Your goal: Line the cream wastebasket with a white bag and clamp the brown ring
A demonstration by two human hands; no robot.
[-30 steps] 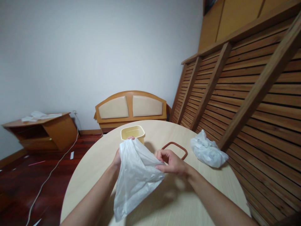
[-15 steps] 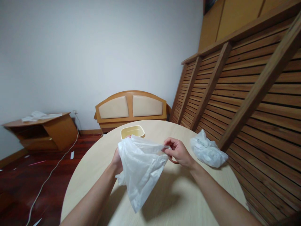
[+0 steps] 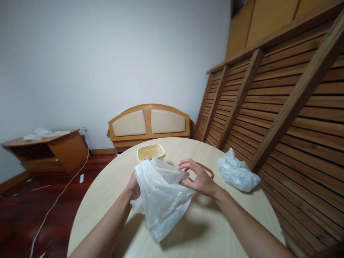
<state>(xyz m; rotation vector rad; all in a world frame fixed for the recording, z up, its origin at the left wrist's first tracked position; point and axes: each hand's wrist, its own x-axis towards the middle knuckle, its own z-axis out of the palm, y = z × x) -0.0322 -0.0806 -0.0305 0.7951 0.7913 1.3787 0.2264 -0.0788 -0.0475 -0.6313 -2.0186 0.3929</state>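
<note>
A crumpled white plastic bag [image 3: 163,200] hangs above the round table, its lower corner pointing down toward me. My left hand [image 3: 134,185] grips the bag at its upper left, and part of that hand is hidden by the plastic. At the bag's upper right edge, my right hand [image 3: 198,178] has the plastic between its thumb and fingers. A brown loop-shaped item [image 3: 208,170] lies on the table behind my right hand, which partly covers it. Just beyond the bag stands a pale yellow plastic basin [image 3: 151,152], with its near side partly hidden.
Another bunched white plastic bag [image 3: 237,170] rests at the right of the round table [image 3: 107,193]. Slatted wooden panels [image 3: 268,118] lean along the right side. A headboard [image 3: 149,122] stands behind, and a low wooden cabinet [image 3: 64,150] is at the left.
My right hand has shifted slightly left along the bag's edge, with its fingers spread wider. More of the brown loop shows behind it. My left hand still holds the bag.
</note>
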